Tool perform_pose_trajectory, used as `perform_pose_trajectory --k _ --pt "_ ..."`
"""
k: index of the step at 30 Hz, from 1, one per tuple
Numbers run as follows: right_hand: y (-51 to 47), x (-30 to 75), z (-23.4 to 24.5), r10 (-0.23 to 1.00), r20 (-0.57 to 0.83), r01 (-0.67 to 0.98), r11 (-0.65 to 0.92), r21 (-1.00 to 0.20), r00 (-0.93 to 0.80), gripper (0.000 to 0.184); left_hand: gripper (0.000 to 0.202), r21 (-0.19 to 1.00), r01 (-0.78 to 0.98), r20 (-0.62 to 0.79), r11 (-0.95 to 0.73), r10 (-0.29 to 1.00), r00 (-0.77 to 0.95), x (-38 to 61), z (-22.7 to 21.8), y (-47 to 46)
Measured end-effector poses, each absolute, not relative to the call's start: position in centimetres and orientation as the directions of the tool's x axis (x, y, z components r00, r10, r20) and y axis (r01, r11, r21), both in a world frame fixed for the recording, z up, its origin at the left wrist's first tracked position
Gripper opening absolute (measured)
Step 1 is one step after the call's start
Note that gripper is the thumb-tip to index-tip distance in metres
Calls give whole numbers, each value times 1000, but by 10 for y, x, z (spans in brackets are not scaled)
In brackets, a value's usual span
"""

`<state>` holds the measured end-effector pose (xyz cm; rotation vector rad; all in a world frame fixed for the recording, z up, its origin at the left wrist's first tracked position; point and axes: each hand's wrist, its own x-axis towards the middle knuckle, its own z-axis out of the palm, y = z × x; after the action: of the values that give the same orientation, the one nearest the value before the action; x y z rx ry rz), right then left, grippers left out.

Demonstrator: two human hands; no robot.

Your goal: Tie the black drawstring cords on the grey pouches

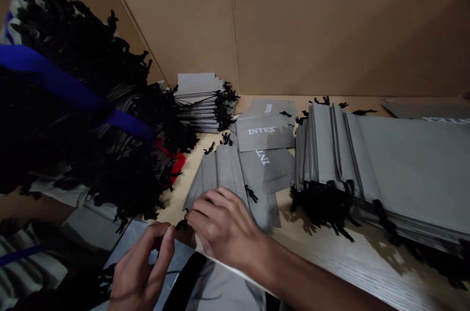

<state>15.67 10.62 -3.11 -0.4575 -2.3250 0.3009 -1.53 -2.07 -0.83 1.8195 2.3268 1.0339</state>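
Resting palm-down on a small fan of grey drawstring pouches near the front edge of the wooden table, the right hand curls its fingers and pinches a black cord knot at the fan's near end. The left hand hovers just beside it, thumb and forefinger drawn close together, though whether they grip anything cannot be told. A tall stack of pouches lies to the right, loose INTEX-printed pouches behind.
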Motion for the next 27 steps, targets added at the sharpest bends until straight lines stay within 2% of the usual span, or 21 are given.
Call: perform_pose_trajectory --k 5,9,13,16,18,21,24,27 --pt "108 158 -35 403 616 229 910 -345 -677 9 28 554 815 272 172 887 -372 -16 -9 -20" --pt "108 159 -39 404 592 227 908 -351 -698 7 37 490 844 239 219 897 -372 -25 -8 -16" --pt "107 159 -38 396 592 228 913 -339 -702 11 35 409 888 198 212 929 -313 -29 -3 -13" --pt "107 158 -36 391 614 229 917 -328 -685 8 34 409 896 123 170 963 -239 -28 1 -10" --pt "107 158 -36 395 626 232 916 -328 -672 9 39 425 893 141 146 964 -225 -25 1 -8" --pt "108 158 -36 388 629 236 920 -314 -674 8 34 462 875 197 147 944 -263 -23 -2 -8" --pt "108 158 -36 364 622 238 930 -279 -694 5 40 518 849 245 107 932 -267 -23 -8 -11" --pt "108 157 -37 350 607 255 936 -241 -713 6 31 526 851 318 15 924 -213 -27 -12 -13"
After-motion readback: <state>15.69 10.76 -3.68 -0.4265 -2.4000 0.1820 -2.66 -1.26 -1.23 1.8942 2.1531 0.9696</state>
